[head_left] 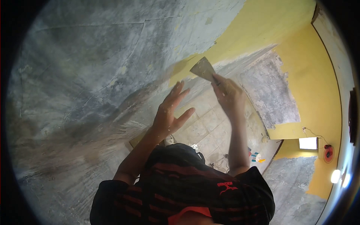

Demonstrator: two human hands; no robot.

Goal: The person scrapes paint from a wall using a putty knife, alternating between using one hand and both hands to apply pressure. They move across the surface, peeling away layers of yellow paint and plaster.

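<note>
My right hand (229,94) is closed round the handle of a putty knife (203,69). Its wide blade points up and to the left, with pale specks on the metal, and overlaps the edge of the yellow paint (258,24) in this view. My left hand (171,110) is raised beside the wall with fingers stretched and thumb apart, holding nothing. Bits of pale dust cling to the left wrist. The wall (93,48) is bared to grey over a large area, with cracks and pale patches.
A tiled floor (202,127) lies below, with scattered debris. Another scraped grey patch (275,93) shows on the yellow far wall. A red wall fan (328,153) hangs at the right, near a bright opening (308,143). A colourful object (256,157) sits on the floor.
</note>
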